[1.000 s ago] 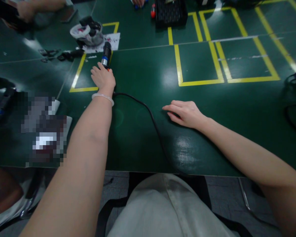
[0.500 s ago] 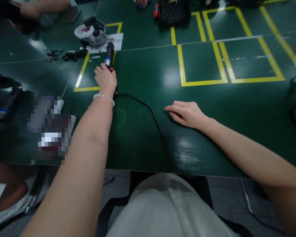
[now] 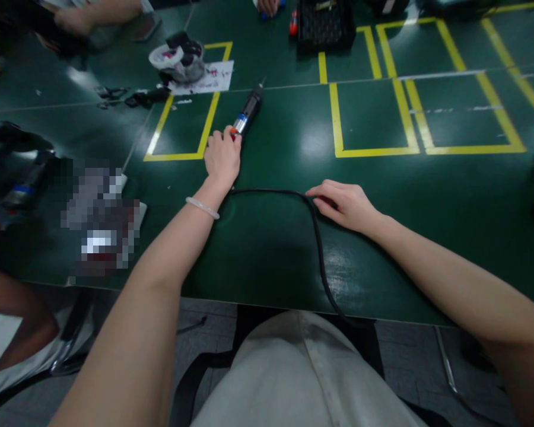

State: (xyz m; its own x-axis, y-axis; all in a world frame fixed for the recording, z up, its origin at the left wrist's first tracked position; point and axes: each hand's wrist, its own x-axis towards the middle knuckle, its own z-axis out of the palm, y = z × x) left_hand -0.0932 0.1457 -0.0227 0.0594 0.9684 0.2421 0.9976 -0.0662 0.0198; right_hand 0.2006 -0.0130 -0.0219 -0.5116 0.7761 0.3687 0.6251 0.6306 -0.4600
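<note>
My left hand (image 3: pixel 223 155) is closed around the rear of an electric screwdriver (image 3: pixel 249 111), a dark tool with a silver and blue band and a thin bit pointing away from me to the right. A black cord (image 3: pixel 319 237) comes out by the wrist, runs right over the table and bends down past its front edge. My right hand (image 3: pixel 342 203) rests on the green table, its fingers loosely stretched out. Its index fingertip is at the bend of the cord; whether they touch I cannot tell.
Yellow tape outlines (image 3: pixel 374 153) mark the green table (image 3: pixel 285 261). A clear bag (image 3: pixel 180 61) with dark items lies on a white paper (image 3: pixel 220 76). Further back stands a black tray (image 3: pixel 326 29). Another person's arm (image 3: pixel 102 16) reaches in at the upper left, near a second screwdriver (image 3: pixel 29 181).
My left hand has moved right and nearer with the screwdriver, out of the taped rectangle, and the tool now slants right. The cord has shifted toward my right hand, which stays nearly still.
</note>
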